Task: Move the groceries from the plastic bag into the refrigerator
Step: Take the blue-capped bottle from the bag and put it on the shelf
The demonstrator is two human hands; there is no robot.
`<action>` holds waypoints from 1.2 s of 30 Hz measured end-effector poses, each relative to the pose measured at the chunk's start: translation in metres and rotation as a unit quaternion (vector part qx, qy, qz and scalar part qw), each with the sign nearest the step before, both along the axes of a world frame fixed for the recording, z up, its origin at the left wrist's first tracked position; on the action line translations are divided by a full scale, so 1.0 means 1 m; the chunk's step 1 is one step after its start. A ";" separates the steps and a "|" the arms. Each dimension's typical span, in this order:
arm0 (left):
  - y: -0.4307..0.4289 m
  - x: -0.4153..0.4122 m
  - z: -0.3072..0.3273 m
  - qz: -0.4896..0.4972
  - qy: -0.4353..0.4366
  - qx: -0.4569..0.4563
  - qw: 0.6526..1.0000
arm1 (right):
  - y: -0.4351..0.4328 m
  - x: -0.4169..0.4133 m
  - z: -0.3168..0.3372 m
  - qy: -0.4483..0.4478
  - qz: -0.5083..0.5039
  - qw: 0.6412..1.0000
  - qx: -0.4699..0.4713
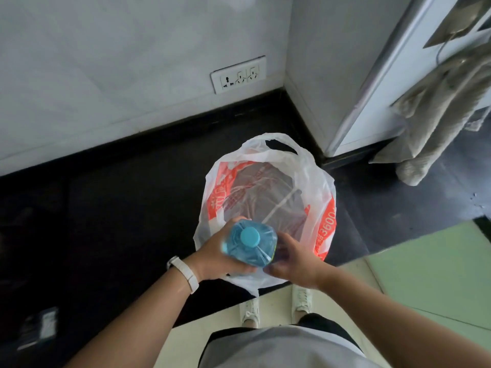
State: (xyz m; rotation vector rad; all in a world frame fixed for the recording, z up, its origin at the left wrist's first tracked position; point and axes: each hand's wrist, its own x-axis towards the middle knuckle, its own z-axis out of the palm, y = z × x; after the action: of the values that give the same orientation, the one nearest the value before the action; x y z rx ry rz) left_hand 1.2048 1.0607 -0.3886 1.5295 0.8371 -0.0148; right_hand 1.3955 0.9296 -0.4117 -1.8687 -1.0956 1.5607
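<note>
A white plastic bag (316, 181) with red print stands open on the dark counter, and its inside looks empty. Over the bag's near rim I hold a clear blue water bottle (248, 244) with a light blue cap, seen from above. My left hand (215, 254) wraps around the bottle's left side. My right hand (295, 257) cups the bottle's right side and lower part. The refrigerator is not clearly in view.
The dark counter (119, 208) runs to a white wall with a socket panel (237, 74). A white cabinet or door edge (372, 96) stands at the right, with a beige towel (435, 123) hanging. My white shoes (276, 306) stand on the pale floor below.
</note>
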 end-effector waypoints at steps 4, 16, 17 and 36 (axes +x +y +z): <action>-0.007 0.004 0.000 0.047 -0.015 0.024 0.998 | 0.000 0.002 -0.005 0.055 -0.030 0.998 -0.008; 0.002 0.005 0.027 0.116 -0.109 0.052 0.986 | 0.004 -0.011 0.023 0.168 -0.155 0.973 0.026; 0.005 0.005 0.035 0.114 -0.123 0.059 0.984 | 0.004 -0.013 0.027 0.183 -0.162 0.969 0.033; -0.009 0.026 0.147 0.175 -0.275 0.069 0.943 | 0.011 -0.006 0.113 0.446 -0.176 0.862 0.162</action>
State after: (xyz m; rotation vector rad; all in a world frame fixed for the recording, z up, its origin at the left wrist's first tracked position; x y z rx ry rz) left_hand 1.2307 1.0518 -0.2412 1.3904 0.6506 0.7153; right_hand 1.3894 0.9411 -0.2987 -0.8509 -0.4938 1.6016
